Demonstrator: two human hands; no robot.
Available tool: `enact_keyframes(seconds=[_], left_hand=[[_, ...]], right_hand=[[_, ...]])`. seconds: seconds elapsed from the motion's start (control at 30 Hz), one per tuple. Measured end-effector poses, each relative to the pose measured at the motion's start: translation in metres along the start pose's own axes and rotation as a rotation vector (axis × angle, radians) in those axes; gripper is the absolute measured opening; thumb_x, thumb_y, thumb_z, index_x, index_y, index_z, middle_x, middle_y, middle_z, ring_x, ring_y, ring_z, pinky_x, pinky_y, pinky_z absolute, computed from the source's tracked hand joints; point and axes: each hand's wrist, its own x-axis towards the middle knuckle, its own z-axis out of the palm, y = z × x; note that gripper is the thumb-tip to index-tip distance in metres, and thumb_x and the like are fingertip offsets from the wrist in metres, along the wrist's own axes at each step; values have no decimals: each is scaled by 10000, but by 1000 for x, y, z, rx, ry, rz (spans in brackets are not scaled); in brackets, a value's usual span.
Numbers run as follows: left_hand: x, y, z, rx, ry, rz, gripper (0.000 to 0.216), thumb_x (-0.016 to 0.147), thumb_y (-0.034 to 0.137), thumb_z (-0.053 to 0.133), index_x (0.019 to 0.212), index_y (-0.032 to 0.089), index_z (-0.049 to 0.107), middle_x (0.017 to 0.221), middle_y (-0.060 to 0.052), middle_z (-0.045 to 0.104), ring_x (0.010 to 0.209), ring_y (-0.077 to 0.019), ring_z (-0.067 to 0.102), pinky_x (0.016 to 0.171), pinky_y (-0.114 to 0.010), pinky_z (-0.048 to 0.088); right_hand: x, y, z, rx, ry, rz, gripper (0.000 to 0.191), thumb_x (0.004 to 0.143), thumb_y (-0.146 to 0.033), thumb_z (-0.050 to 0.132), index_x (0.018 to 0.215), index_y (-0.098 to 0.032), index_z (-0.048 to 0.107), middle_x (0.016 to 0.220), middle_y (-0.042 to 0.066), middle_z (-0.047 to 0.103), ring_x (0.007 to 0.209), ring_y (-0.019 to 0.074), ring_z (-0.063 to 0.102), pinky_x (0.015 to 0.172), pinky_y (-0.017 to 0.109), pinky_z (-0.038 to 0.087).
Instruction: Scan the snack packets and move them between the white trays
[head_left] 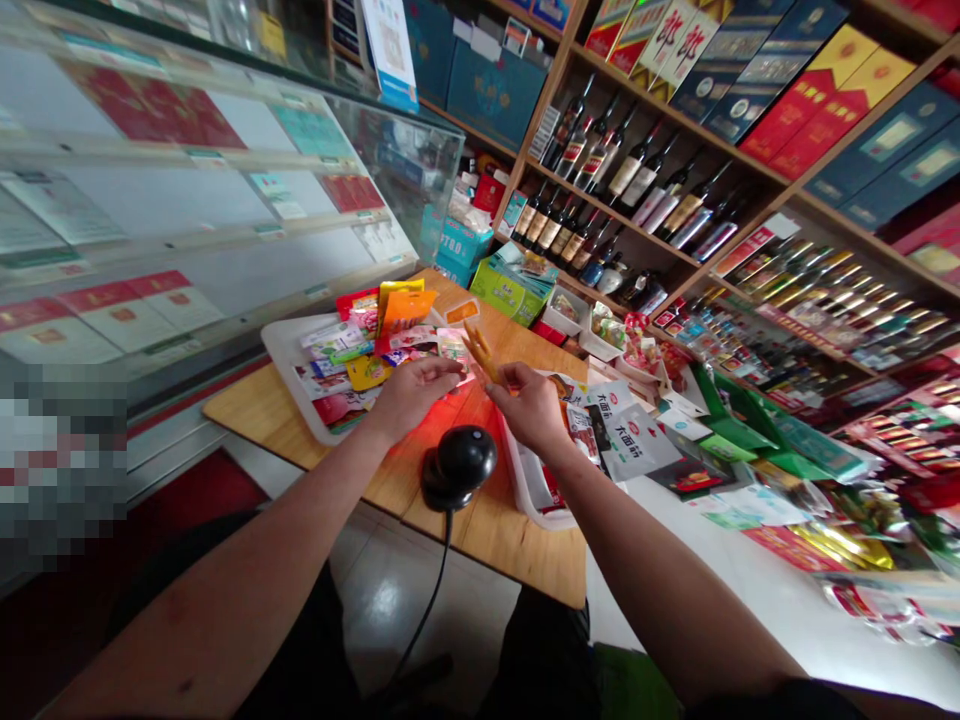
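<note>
My right hand (534,405) is closed on a narrow, yellow-orange snack stick packet (482,352), gripped near its lower end and tilted up to the left. My left hand (416,397) is beside it at the edge of the left bin, fingers stretched out and nothing visible in them. Below and between both hands stands a black desktop barcode scanner (466,457), casting red light on the wooden table (480,525). The left white bin (279,345) holds a pile of colourful snack packets (367,372). Beside my right wrist, another white bin (529,490) contains more packets.
A glass display counter (300,215) borders the left. Silver-grey snack bags (630,435) lie at the right bin. A green box (510,290) stands behind the table. Wooden shelves (712,262) hold bottles and gift boxes. The scanner's cable (431,590) hangs over the front edge.
</note>
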Motion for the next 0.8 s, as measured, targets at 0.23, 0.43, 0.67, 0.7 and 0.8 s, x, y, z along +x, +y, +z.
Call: enact_keyframes(seconds=[0.23,0.43,0.67,0.7,0.8], left_hand=[[3,-6,-4,40,35,11,351,814,456,755,986,152,721,930,-80,765,788,-194,698,704,-306,513],[3,-9,-2,50,38,-1,335,800,443,768,967,157,722,887,-70,759,789,-196,703,728,-312,517],[3,-9,0,100,47,-8,335,794,450,764,957,158,734,866,-71,759,776,-198,701,707,-306,514],[3,-9,-1,101,50,0,337,792,449,765,956,157,733,865,-72,759,775,-200,703,704,-307,515],[5,-9,-3,104,73,19,329,793,439,763,958,156,731,872,-78,764,772,-199,707,714,-310,528]], right_hand=[[-1,37,-45,-195,24,276,264,784,-447,700,760,-185,713,662,-13,633,624,146,555,605,269,345],[-22,66,-65,-323,-122,442,316,805,-441,639,617,-189,672,514,-16,552,514,137,484,534,278,275],[-35,66,-50,-388,-185,427,331,839,-374,620,565,-190,627,539,6,586,543,141,535,555,272,295],[-36,65,-46,-409,-199,413,331,852,-389,618,589,-189,645,567,19,612,565,152,557,564,272,306],[-36,61,-36,-487,-216,388,319,874,-476,626,767,-192,722,712,67,703,672,207,632,598,279,354]])
